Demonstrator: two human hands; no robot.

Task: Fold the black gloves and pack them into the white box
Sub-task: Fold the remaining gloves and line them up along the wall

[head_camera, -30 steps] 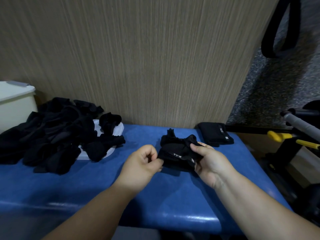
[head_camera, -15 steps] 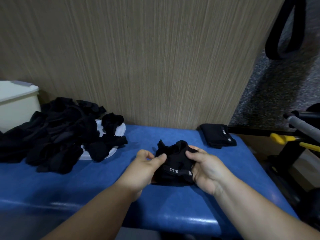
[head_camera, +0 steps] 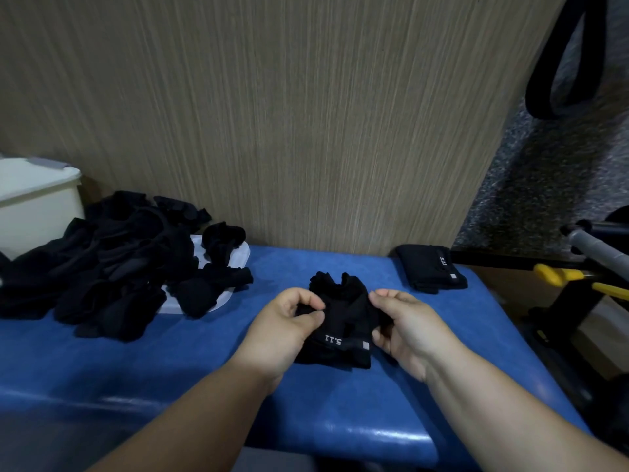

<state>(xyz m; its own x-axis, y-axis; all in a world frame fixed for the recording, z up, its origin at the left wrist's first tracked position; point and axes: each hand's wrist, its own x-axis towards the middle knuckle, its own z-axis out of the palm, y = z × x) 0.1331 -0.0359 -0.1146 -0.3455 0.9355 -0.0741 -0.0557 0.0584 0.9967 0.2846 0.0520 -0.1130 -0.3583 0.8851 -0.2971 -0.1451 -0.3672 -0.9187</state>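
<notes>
You held a black glove (head_camera: 343, 311) in both hands over the middle of the blue bench (head_camera: 204, 369). Your left hand (head_camera: 289, 321) pinched its left edge between thumb and curled fingers, and your right hand (head_camera: 405, 325) curled round its right edge. Its lettered cuff pointed toward the bench's near edge. A pile of loose black gloves (head_camera: 102, 267) lay at the bench's left end, partly over a white tray (head_camera: 238, 257). The white box (head_camera: 37, 202) stood at the bench's far left corner and a folded glove (head_camera: 430, 267) at its far right corner.
</notes>
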